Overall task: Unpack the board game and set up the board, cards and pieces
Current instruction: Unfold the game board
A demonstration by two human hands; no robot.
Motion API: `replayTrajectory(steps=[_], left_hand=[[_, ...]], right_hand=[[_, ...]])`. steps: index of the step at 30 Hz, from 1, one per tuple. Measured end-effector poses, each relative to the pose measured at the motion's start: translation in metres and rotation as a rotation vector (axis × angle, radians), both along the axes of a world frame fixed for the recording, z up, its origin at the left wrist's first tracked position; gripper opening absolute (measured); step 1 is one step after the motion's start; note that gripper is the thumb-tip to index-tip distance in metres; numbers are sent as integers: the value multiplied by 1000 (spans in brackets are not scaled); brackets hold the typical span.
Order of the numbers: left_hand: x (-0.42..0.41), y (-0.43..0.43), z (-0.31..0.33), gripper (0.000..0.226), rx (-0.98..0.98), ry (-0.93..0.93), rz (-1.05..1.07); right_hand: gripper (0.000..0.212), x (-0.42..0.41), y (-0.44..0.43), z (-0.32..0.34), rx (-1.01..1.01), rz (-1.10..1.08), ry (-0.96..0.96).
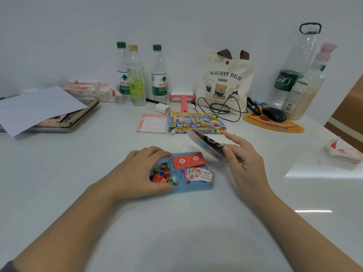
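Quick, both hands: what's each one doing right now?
Left hand: grips the left end of the blue tray.
Right hand: holds the folded board, tilted above the tray.

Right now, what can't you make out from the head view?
Folded board: motion-blurred in the right hand, print unreadable.
Blue tray: left end hidden under the left hand, so the coloured pieces cannot be counted.
Leaflet: text too small to read.
Stack at far left: mostly covered by a white sheet.
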State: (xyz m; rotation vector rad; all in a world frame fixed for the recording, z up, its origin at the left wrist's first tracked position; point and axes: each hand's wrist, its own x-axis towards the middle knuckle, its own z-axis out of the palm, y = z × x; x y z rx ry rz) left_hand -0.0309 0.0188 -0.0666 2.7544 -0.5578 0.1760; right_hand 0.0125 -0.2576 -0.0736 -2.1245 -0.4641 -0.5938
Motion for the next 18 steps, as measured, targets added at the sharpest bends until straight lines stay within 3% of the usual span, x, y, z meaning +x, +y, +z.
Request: replayTrajectory(steps=[8, 12, 18], left_hand=[[0, -4, 0, 71, -37, 74, -35], [4, 0, -3, 78, -27, 22, 84], [9, 1, -5, 91, -26, 33, 243]], right_hand=[[23, 2, 1, -2, 82, -32, -8], [22, 1, 3, 0, 98, -52, -93], [37, -2, 6, 1, 74, -38, -161]])
